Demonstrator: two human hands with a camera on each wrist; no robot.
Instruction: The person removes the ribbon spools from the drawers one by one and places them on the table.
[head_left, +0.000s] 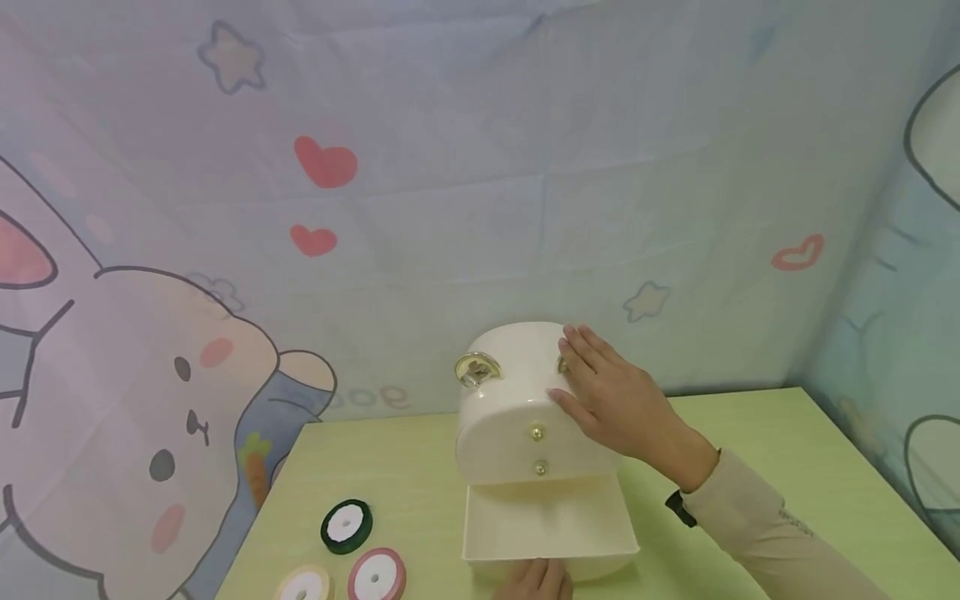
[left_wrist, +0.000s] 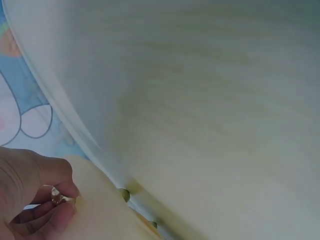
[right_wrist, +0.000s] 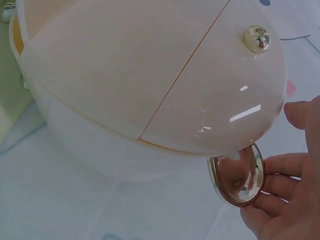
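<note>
A white rounded storage box (head_left: pixel 498 425) stands on the table with its bottom drawer (head_left: pixel 480 533) pulled out toward me. At the drawer's front, the fingers of my left hand (head_left: pixel 536 582) show over the lower edge of the head view. In the left wrist view, its thumb and fingers pinch a small gold knob (left_wrist: pixel 56 196). My right hand (head_left: pixel 618 404) rests with extended fingers on the box's upper right side. Those fingers touch a shiny gold ear-shaped piece (right_wrist: pixel 240 177) in the right wrist view. A matching gold ear (head_left: pixel 477 367) sits on the left.
Left of the box lie a dark green ribbon spool (head_left: pixel 347 527), a pink spool (head_left: pixel 377 575) and a cream spool (head_left: pixel 305 583). Two gold knobs (head_left: pixel 537 432) line the box front. A cartoon-printed cloth (head_left: pixel 450 208) hangs behind the light green table (head_left: pixel 405 450).
</note>
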